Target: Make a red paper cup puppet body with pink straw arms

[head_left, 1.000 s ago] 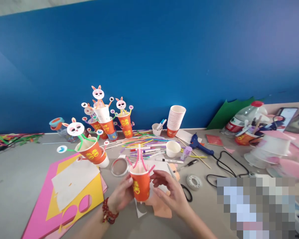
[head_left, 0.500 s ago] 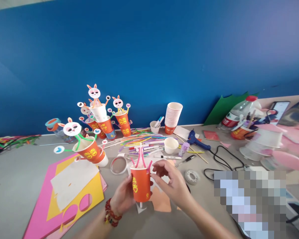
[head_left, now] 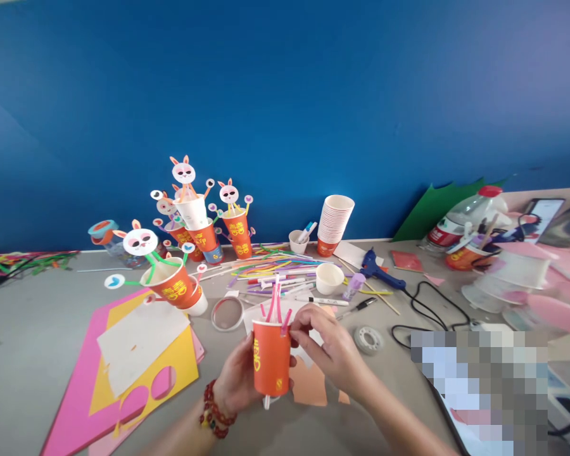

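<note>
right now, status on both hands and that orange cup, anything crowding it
Left hand gripping orange cup upright. Right hand pinching a pink stem at rim. Foam sheets, tape roll close by.

My left hand [head_left: 240, 380], beaded bracelet on the wrist, curls in a grip, palm turned right. My right hand [head_left: 330, 348] pinches thumb and forefinger together, forearm angled in.

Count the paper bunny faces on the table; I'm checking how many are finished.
4: one large white bunny face on the tilted orange cup at left, and three in the back cluster, top, left, right. Others may be hidden behind them.
</note>
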Demonstrator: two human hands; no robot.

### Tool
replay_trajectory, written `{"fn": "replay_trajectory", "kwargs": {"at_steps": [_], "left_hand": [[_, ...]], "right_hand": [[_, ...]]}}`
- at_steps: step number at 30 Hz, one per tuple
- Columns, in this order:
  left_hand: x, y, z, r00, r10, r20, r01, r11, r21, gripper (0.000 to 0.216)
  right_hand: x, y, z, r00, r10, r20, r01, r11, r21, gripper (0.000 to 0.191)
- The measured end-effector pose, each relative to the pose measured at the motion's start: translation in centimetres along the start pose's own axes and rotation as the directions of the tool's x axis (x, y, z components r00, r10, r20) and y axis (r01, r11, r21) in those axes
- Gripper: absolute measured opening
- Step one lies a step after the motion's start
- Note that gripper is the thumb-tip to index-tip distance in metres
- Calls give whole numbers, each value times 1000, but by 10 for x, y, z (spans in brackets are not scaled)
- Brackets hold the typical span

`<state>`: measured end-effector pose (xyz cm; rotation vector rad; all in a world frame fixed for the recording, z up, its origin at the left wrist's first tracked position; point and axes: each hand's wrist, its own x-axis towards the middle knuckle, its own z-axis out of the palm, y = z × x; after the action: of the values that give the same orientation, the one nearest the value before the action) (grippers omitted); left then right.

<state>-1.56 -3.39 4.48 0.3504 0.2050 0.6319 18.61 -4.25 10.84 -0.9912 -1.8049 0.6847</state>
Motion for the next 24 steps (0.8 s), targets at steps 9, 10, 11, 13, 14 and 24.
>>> {"fn": "replay_trajectory", "kwargs": {"at_steps": [9, 10, 11, 13, 14, 24], "left_hand": [[1, 7, 13, 1000, 24, -15, -25, 999, -40, 56], [1, 7, 12, 999, 26, -26, -27, 999, -34, 56], [1, 6, 11, 999, 30, -37, -31, 999, -26, 55], [0, 4, 7, 998, 27, -48, -28, 1000, -10, 55], [0, 3, 6, 999, 22, -46, -22, 1000, -3, 54], [0, 0, 7, 1000, 12, -16, -11, 1000, 28, 49]], "right_hand": [[-5, 17, -11, 990, 49, -129, -70, 983, -169, 11], [-4, 16, -12, 991, 23, -133, -44, 986, -163, 9], [-3, 14, -11, 992, -15, -126, -5, 988, -155, 7], [0, 8, -8, 991, -95, -90, 83, 987, -134, 6], [1, 6, -7, 989, -129, -69, 120, 985, -120, 8], [9, 0, -5, 985, -158, 72, 167, 977, -134, 15]]}}
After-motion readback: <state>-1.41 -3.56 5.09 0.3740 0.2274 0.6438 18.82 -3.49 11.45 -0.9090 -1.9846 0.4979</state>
